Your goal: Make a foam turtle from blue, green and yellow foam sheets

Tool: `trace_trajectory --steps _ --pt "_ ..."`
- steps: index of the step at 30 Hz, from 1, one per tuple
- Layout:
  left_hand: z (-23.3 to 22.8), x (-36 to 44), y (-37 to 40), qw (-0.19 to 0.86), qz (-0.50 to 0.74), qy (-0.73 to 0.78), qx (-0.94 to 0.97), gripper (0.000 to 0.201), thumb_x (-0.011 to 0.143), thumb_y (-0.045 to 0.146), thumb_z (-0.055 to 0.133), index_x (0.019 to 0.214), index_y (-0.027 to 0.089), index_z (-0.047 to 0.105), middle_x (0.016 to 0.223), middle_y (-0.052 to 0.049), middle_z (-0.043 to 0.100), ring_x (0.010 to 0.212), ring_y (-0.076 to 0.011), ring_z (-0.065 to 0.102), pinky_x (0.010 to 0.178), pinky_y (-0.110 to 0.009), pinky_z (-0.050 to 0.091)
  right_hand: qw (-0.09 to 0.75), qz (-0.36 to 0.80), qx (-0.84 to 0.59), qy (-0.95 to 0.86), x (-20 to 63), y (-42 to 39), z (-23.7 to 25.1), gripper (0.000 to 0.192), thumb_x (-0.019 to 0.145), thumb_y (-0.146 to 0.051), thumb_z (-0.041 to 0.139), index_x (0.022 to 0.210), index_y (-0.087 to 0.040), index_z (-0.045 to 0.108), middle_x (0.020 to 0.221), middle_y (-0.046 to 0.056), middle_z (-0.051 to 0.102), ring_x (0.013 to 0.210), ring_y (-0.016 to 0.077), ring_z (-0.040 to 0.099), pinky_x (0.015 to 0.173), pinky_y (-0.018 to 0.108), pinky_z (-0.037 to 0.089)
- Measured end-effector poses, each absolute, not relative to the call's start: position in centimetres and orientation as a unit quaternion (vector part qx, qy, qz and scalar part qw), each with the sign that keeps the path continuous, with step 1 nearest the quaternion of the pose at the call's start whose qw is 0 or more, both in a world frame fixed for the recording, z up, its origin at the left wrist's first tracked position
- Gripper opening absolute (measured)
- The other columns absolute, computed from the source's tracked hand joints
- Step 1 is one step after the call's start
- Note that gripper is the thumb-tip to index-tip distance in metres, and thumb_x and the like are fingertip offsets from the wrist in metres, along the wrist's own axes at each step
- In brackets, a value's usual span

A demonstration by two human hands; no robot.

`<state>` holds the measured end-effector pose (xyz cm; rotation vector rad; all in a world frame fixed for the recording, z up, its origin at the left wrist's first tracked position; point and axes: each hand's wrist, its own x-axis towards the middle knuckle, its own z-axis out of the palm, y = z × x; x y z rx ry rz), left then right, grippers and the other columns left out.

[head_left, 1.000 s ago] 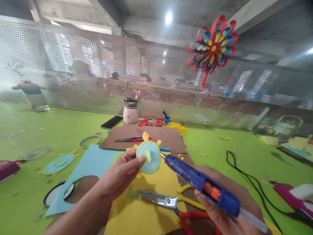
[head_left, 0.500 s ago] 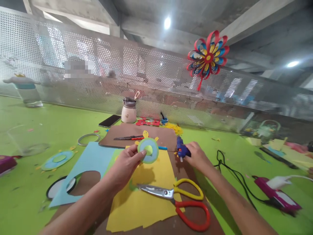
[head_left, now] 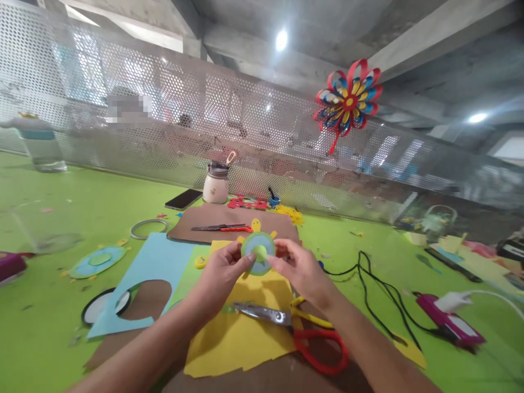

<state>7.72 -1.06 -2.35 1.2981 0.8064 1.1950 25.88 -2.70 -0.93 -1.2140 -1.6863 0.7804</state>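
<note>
A small paper turtle (head_left: 258,240), with a yellow head and feet and a round blue and green shell, is held up in front of me. My left hand (head_left: 221,275) pinches its left edge, thumb on the shell. Fingers of my right hand (head_left: 301,273) grip the opposite edge, the thumb near the green centre disc. Below lie yellow paper sheets (head_left: 233,344) and large scissors (head_left: 266,313) with red and yellow handles, partly covered by my right forearm. A second paper turtle (head_left: 98,264) rests on the table at left, near blue paper (head_left: 149,262) with a round cut-out.
Slim red-handled scissors (head_left: 223,228) lie on brown cardboard (head_left: 190,215). Behind stand a phone (head_left: 184,199) and a pale bottle (head_left: 215,185). A black cable (head_left: 364,295) runs to a purple power strip (head_left: 450,321) at right. A paper flower (head_left: 349,102) hangs before the perforated screen (head_left: 245,120).
My right hand has let go of the blue glue gun and moved left onto the turtle's right edge. The turtle has shifted slightly right in my left hand.
</note>
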Motion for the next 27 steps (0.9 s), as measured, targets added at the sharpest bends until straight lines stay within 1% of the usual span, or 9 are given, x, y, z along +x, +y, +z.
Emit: trace_trajectory --steps 3,6,10,13,16,19,24,27 --pt "-2.2 7.9 -1.3 0.581 0.506 0.323 0.550 0.025 0.072 0.039 0.071 0.077 0.016 0.064 0.069 0.000 0.060 0.064 -0.0132 0.049 0.061 -0.024 0.037 0.473 0.355 -0.483 -0.646 23.9 -2.9 -1.5 0.028 0.080 -0.041 0.066 0.093 -0.017 0.063 0.086 0.005 0.068 0.078 0.0188 0.063 0.070 0.030 0.051" --pt "-2.3 8.0 -1.4 0.601 0.499 0.305 0.545 0.024 0.071 0.038 0.071 0.076 0.017 0.063 0.072 -0.001 0.062 0.069 -0.0158 0.053 0.066 -0.026 0.041 0.499 0.368 -0.480 -0.621 23.5 -2.8 -1.8 0.026 0.080 -0.041 0.065 0.086 -0.016 0.062 0.079 0.004 0.066 0.073 0.0175 0.060 0.066 0.029 0.048" --pt "-2.3 8.0 -1.5 0.603 0.490 0.315 0.545 0.022 0.072 0.037 0.071 0.076 0.017 0.063 0.069 0.000 0.062 0.064 -0.0143 0.051 0.062 -0.026 0.039 0.521 0.408 -0.465 -0.588 23.7 -3.1 -1.8 0.024 0.078 -0.039 0.068 0.084 -0.016 0.063 0.077 0.002 0.065 0.070 0.0153 0.058 0.065 0.027 0.046" --pt "-2.2 8.0 -1.6 0.617 0.486 0.308 0.537 0.021 0.072 0.036 0.072 0.077 0.017 0.065 0.070 -0.001 0.064 0.062 -0.0135 0.050 0.060 -0.025 0.037 0.538 0.467 -0.450 -0.539 23.6 -3.3 -1.8 0.022 0.075 -0.037 0.072 0.082 -0.017 0.064 0.076 0.001 0.066 0.069 0.0151 0.059 0.065 0.028 0.047" --pt "-2.0 8.0 -1.7 0.641 0.478 0.297 0.523 0.020 0.072 0.034 0.072 0.079 0.017 0.066 0.073 -0.001 0.065 0.065 -0.0139 0.051 0.062 -0.025 0.039 0.550 0.529 -0.427 -0.484 23.4 -3.4 -2.0 0.024 0.070 -0.034 0.076 0.083 -0.018 0.065 0.077 0.002 0.068 0.070 0.0158 0.061 0.068 0.029 0.048" --pt "-2.1 8.1 -1.7 0.653 0.470 0.296 0.515 0.019 0.073 0.034 0.071 0.082 0.017 0.066 0.075 -0.001 0.064 0.068 -0.0152 0.053 0.065 -0.026 0.040 0.560 0.554 -0.411 -0.459 23.3 -3.4 -2.1 0.024 0.068 -0.032 0.078 0.083 -0.017 0.066 0.078 0.002 0.069 0.071 0.0157 0.062 0.071 0.030 0.048" --pt "-2.3 8.1 -1.5 0.639 0.471 0.320 0.517 0.020 0.074 0.034 0.070 0.082 0.016 0.066 0.077 -0.002 0.064 0.067 -0.0147 0.053 0.063 -0.026 0.040 0.550 0.588 -0.382 -0.453 23.4 -3.5 -1.8 0.020 0.074 -0.030 0.073 0.088 -0.017 0.068 0.081 0.003 0.069 0.075 0.0164 0.062 0.073 0.029 0.048" --pt "-2.3 8.2 -1.6 0.629 0.472 0.334 0.519 0.020 0.074 0.034 0.070 0.080 0.016 0.065 0.072 -0.001 0.062 0.063 -0.0141 0.051 0.060 -0.025 0.039 0.557 0.579 -0.384 -0.454 23.1 -3.7 -1.7 0.019 0.076 -0.034 0.071 0.085 -0.017 0.068 0.081 0.004 0.069 0.075 0.0167 0.062 0.072 0.029 0.048"
